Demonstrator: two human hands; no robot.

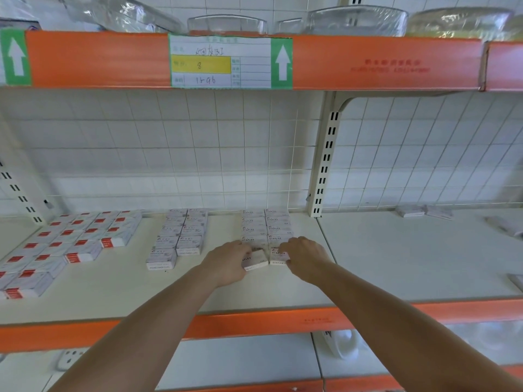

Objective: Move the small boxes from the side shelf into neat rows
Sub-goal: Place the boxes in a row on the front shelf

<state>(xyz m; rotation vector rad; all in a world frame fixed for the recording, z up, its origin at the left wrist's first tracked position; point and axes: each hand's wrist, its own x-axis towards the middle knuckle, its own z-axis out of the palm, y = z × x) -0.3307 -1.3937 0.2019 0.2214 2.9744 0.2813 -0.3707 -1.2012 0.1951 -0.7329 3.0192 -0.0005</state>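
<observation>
Fingers of the left hand (230, 263) curl round the near-left staples box (256, 263), which sits tilted, its right end turned away from the row; the fingertips themselves are hidden behind the knuckles. The right hand (304, 257) rests at three o'clock of that box, its fingers bent over the neighbouring box (278, 257), though whether they pinch it or only press on it cannot be told, since the back of the hand covers them.

Both boxes close the near end of a double column of staples boxes (266, 226) running toward twelve o'clock on the white shelf (283, 290). At nine o'clock of the hands stands a double column of paper-clip boxes (181, 236), and farther toward nine o'clock a wider block of red-labelled boxes (70, 244), cut off by the left edge. Toward two o'clock, on the side shelf (410, 250) past the slotted upright (325, 162), lie a few loose boxes (424, 212), blurred; more are clipped by the right edge. At twelve o'clock a handwritten shelf tag (220, 62) is only partly legible.
</observation>
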